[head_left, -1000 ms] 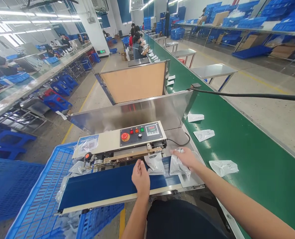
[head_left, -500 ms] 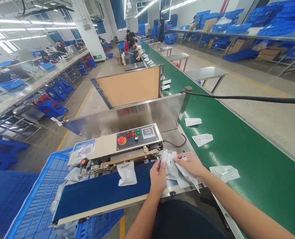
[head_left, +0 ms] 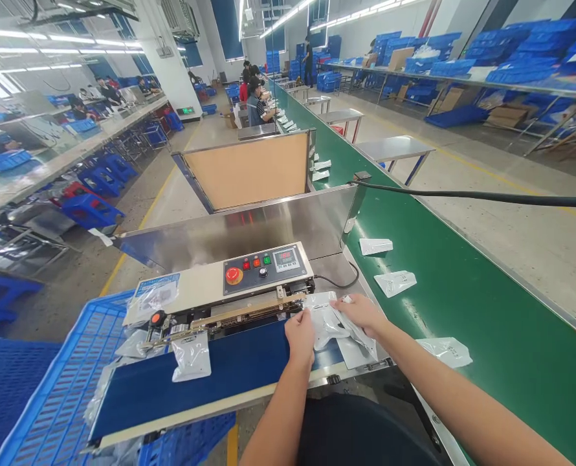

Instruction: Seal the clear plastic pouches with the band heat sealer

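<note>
My left hand [head_left: 300, 336] pinches the left edge of a white plastic pouch [head_left: 323, 320], whose top edge lies at the right-hand inlet of the band sealer [head_left: 210, 285]. On the pouch's other side, my right hand [head_left: 360, 314] is closed on its upper right edge and also grips a second white pouch [head_left: 358, 330] that hangs below the fingers. Farther left, another filled pouch [head_left: 191, 357] hangs from the sealing band over the blue conveyor belt [head_left: 249, 362]. The fingertips of both hands are partly hidden by the pouches.
A green conveyor [head_left: 443, 278] runs along my right with several white pouches [head_left: 395, 283] on it. A blue crate [head_left: 74, 382] holding pouches stands at the sealer's left end. Behind the sealer rises a metal panel [head_left: 249, 226]. A black cable [head_left: 463, 193] crosses the green conveyor.
The pouch on the sealer has travelled left along the blue belt. Both hands have shifted slightly left, bringing the held pouch up to the sealer's inlet. Pouches on the green conveyor have shifted slightly nearer.
</note>
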The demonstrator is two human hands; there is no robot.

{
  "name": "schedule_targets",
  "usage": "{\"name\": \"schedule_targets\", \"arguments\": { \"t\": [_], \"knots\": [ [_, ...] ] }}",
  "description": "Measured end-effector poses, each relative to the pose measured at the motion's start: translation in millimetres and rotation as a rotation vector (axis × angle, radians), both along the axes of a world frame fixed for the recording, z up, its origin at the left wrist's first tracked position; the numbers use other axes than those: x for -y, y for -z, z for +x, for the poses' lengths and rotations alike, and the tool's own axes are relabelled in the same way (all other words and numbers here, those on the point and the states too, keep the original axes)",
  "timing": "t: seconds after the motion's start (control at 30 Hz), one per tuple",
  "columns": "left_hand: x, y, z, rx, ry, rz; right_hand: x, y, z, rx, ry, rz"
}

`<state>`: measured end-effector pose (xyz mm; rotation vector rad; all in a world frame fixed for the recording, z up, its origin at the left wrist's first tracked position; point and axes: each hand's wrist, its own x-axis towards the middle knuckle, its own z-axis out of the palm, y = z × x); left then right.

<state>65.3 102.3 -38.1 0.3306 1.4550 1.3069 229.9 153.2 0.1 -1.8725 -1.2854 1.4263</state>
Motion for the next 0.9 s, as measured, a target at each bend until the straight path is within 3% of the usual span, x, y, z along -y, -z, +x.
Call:
{"name": "schedule_targets", "arguments": {
  "t": [0.17, 0.27, 0.33, 0.4, 0.47, 0.53, 0.67, 0.9],
  "knots": [
    [9.7, -2.2, -34.0, -0.049, -0.072, -0.034, -2.5, -1.3, -30.1, -0.007, -0.081, -0.006],
    [32.6, -7.9, -56.0, -0.29, -0.192, 0.013, 8.9, -4.2, -30.1, 0.014, -0.05, 0.014],
    [52.1, -15.0, -58.5, -0.499, -0.225, 0.093, 19.9, -8.2, -28.2, -0.021, 0.017, 0.034],
    [68.1, -22.9, -47.4, -0.565, -0.089, 0.168, 31.9, -13.6, -31.0, -0.107, 0.1, 0.046],
    [75.7, -29.2, -27.9, -0.473, 0.162, 0.233, 42.7, -19.3, -39.3, -0.226, 0.167, 0.069],
    [74.4, -32.5, -10.2, -0.384, 0.316, 0.29, 50.6, -23.0, -48.3, -0.373, 0.218, 0.098],
    [58.0, -32.0, -2.2, -0.458, 0.277, 0.279, 57.4, -18.2, -45.9, -0.591, 0.254, 0.13],
    [42.7, -31.1, -5.9, -0.588, 0.369, 0.315, 66.1, -2.3, -6.2, -0.287, 0.076, 0.237]
  ]
}}
